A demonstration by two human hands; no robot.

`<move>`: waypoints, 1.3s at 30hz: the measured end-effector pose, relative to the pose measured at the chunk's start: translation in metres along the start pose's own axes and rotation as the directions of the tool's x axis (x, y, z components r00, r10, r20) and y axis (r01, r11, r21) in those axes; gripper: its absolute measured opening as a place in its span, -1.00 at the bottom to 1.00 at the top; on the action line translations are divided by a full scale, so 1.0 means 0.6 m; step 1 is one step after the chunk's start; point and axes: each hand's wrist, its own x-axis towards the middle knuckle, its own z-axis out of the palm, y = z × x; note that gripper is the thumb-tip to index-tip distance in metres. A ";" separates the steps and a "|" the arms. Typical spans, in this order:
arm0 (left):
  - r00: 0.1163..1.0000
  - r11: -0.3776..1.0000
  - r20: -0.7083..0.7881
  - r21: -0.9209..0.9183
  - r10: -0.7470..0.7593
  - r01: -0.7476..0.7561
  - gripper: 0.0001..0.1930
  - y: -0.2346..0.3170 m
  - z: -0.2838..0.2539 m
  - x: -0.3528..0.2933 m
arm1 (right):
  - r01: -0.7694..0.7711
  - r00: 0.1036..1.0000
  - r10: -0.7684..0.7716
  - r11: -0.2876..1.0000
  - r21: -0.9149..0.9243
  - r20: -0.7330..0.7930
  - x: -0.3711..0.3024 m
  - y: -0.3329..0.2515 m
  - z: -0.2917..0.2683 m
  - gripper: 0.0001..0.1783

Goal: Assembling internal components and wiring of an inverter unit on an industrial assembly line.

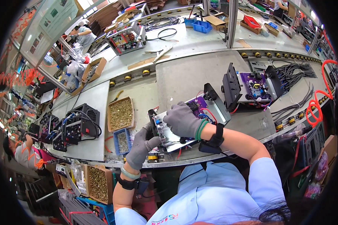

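In front of me on the line lies a metal chassis point(222, 111) with black end panels and a purple circuit board point(201, 102) inside. My left hand point(141, 146), in a grey glove, grips its left end panel point(152, 122). My right hand point(184, 120), gloved too, reaches over the tray of the chassis. Its fingers are curled down by the board, and what they hold, if anything, is hidden. Red and blue wires run beside that wrist. To the right stands a second chassis point(238, 95) with a similar purple board point(256, 84).
Left of the chassis are a cardboard box of small brass-coloured parts point(121, 113) and a blue bin point(121, 142). Black assembled units point(79, 127) stand farther left. Grey cables point(296, 75) and a coiled red hose point(313, 108) lie right. Other people work at far left.
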 end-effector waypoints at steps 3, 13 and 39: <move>1.000 1.000 -0.023 -0.006 -0.019 0.019 -0.18 0.002 0.006 0.000 | 0.023 0.999 -0.022 0.999 0.028 -0.037 0.000 0.003 0.010 -0.88; 0.994 0.998 -0.088 -0.021 0.064 -0.066 -0.21 -0.009 0.019 0.002 | 0.073 0.997 -0.076 0.989 -0.128 -0.017 0.007 -0.019 0.003 -0.90; 0.857 0.870 -0.339 0.441 0.388 -0.219 -0.09 -0.058 0.047 0.010 | -0.380 0.908 0.088 0.582 0.719 0.408 0.029 0.025 -0.057 -0.73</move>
